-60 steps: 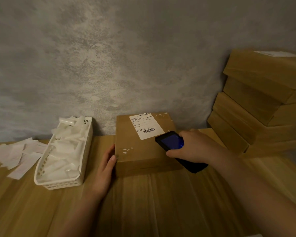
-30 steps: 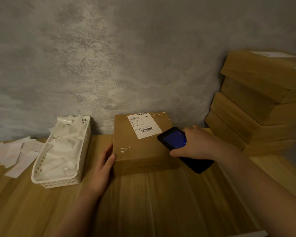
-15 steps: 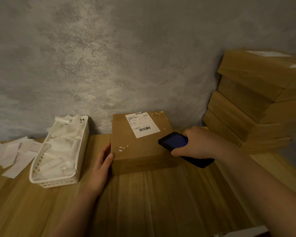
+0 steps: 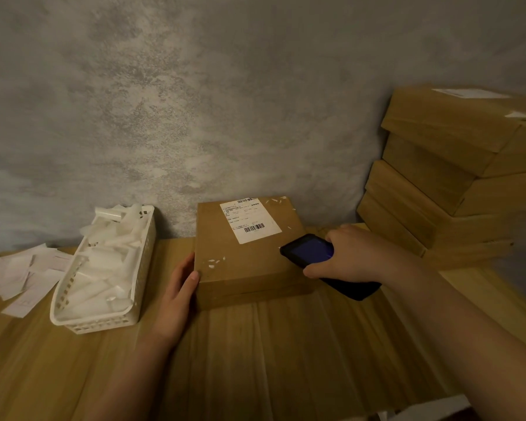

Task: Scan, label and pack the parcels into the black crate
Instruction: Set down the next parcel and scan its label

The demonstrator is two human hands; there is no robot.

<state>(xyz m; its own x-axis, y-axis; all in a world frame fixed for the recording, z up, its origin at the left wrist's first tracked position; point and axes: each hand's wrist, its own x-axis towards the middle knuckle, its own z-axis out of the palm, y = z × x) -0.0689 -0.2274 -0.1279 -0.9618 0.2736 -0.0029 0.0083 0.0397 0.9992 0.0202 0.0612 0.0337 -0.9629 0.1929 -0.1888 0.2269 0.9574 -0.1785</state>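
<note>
Cardboard parcel [image 4: 249,253] lying flat on desk [image 4: 286,360], against wall, white label [image 4: 249,220] already facing up. Left hand [image 4: 176,299] bracing near-left corner, fingers straight, thumb touching edge. Right hand [image 4: 359,256] gripping scanner [image 4: 325,262], fingers curled round it, screen glowing blue, tip aiming at barcode. Judging: scan step going on, packing not begun. Stack [image 4: 456,177] waiting at right. Black crate out of view. Basket [image 4: 104,268] of paper slips sitting left.

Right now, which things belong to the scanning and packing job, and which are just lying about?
In use: parcel steadied by left hand; scanner in right hand; shipping label; stacked parcels.

Lying about: white basket of paper scraps; loose slips.
</note>
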